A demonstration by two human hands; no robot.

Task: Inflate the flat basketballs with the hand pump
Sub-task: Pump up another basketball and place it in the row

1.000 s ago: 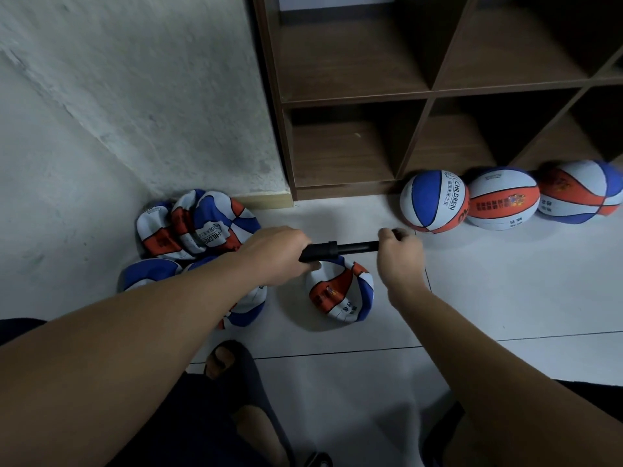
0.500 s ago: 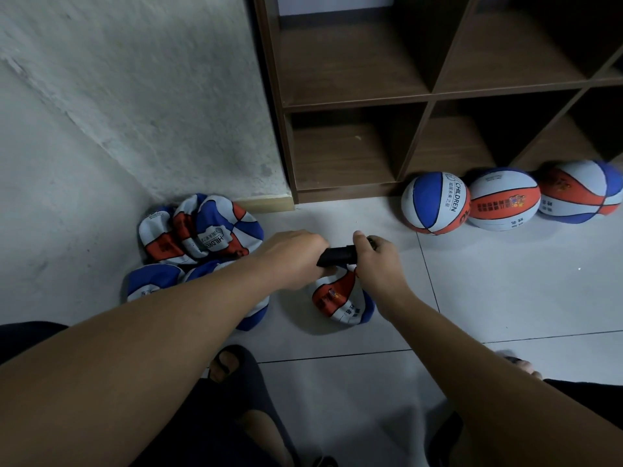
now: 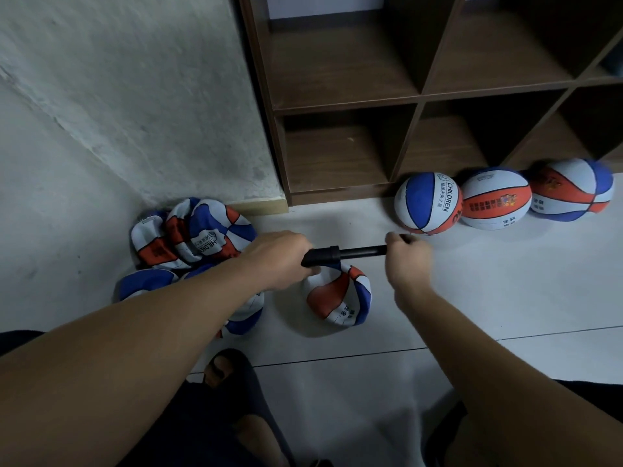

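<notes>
With the left hand (image 3: 278,257) wrapped round the barrel of the slim black plastic hand pump (image 3: 340,254) and the right hand (image 3: 406,261) curled on its handle end, the shaft shows drawn out between the two fists, so this looks like the top of a stroke. Just beneath the pump, close under both hands, lies the crumpled red, white and blue flat basketball (image 3: 338,298), folded in on itself on the pale tiled floor (image 3: 472,281); whether the needle sits in its valve is hidden behind the left hand, so I cannot tell. To do this well, I'd judge the barrel hand should hold dead steady and keep the nozzle square to the valve, while the right drives straight along the shaft's line, full strokes, no sideways wobble that could bend or pop the needle. Left of the left hand, against the rough grey wall (image 3: 118,96), sits a heap of more deflated balls (image 3: 192,237). Beyond the right hand, three round inflated balls (image 3: 428,203) line up touching one another at the foot of the dark brown wooden cubby shelf (image 3: 337,106). Plenty left to pump, by the look of that pile.
</notes>
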